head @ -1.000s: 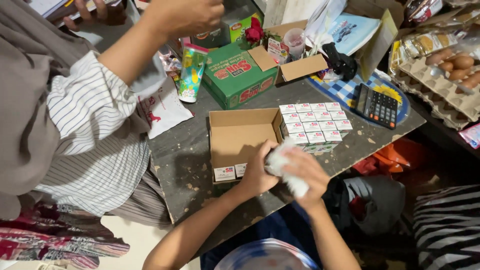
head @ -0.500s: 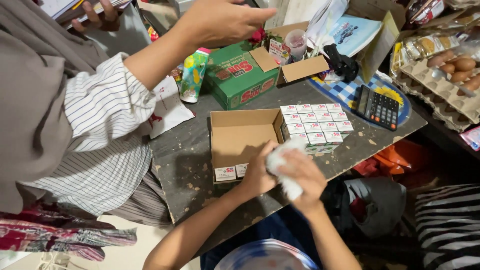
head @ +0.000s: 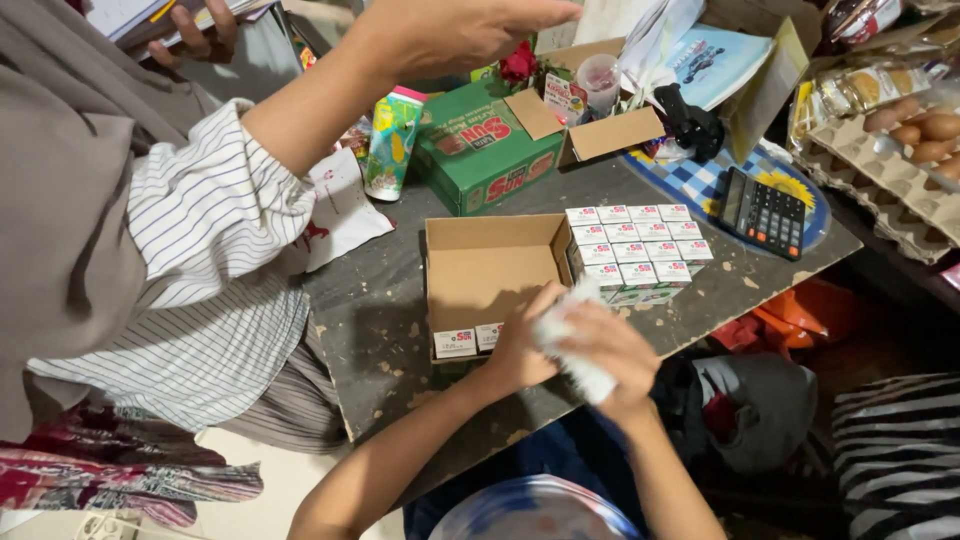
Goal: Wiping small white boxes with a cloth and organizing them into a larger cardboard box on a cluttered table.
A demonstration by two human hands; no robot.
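Holding: both your hands meet at the near edge of the surface (head: 400, 330), closed around a crumpled white wrapper (head: 575, 350).
Left hand (head: 520, 345): curled shut on the wrapper's near-left end, knuckles just beside the open cardboard box (head: 490, 275).
Right hand (head: 615, 350): wrapped over the wrapper from the right, fingers clenched on it.
Wrapper position: between your palms, just in front of the block of small white cartons (head: 630, 245), partly hiding its near corner.
Cardboard box: lid flap down toward you, looks empty inside; it touches the carton block on its right side.
Carton block: neat rows, tops up, stacked in more than one layer.
Handling advice: keep the wrapper gathered tight and low so that it does not drag the front row; draw it toward you, not sideways into the box wall.
Other person: a striped sleeve (head: 210, 250) on the left, their hand (head: 450, 35) stretched high over the green box (head: 490, 150); keep your elbows in.
Also on surface: black calculator (head: 765, 212) on a checked mat, colourful tube (head: 392, 140), white slip of paper (head: 335, 210).
Far right: tray of eggs (head: 900, 160), well apart from your hands.
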